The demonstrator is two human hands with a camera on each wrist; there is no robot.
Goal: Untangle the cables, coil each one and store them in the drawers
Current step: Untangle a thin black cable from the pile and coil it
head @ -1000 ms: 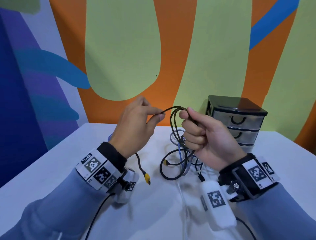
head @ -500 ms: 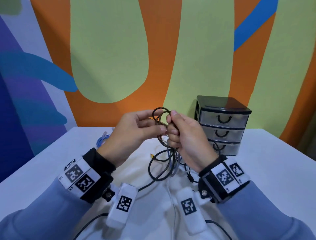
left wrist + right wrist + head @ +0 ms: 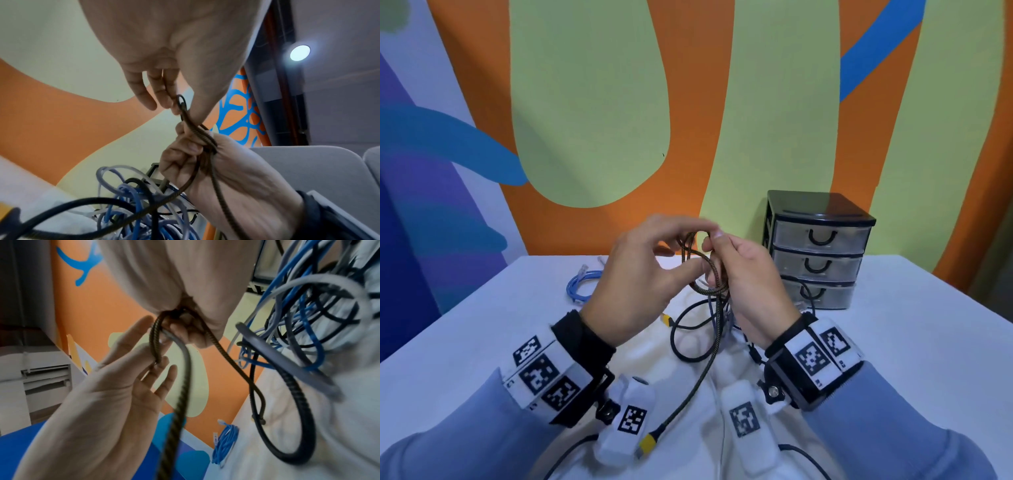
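A dark braided cable point(image 3: 705, 270) is wound in small loops between my hands, above the table. My right hand point(image 3: 717, 245) grips the loops in a fist. My left hand point(image 3: 697, 251) pinches the top loop between thumb and fingers, seen close up in the left wrist view point(image 3: 176, 105). The cable's free end hangs down to a yellow plug point(image 3: 650, 442) near the front edge. Under my hands lies a tangle of blue, grey and black cables point(image 3: 702, 329). The black drawer unit point(image 3: 818, 250) stands at the back right with all three drawers closed.
A coiled blue cable point(image 3: 582, 284) lies on the white table point(image 3: 911, 342) at the back left. A second yellow plug point(image 3: 667, 320) sticks out of the tangle. A painted wall rises just behind the table.
My left hand came in from the left and met the right hand, laying another loop onto the coil. The yellow plug end has slid toward the front edge.
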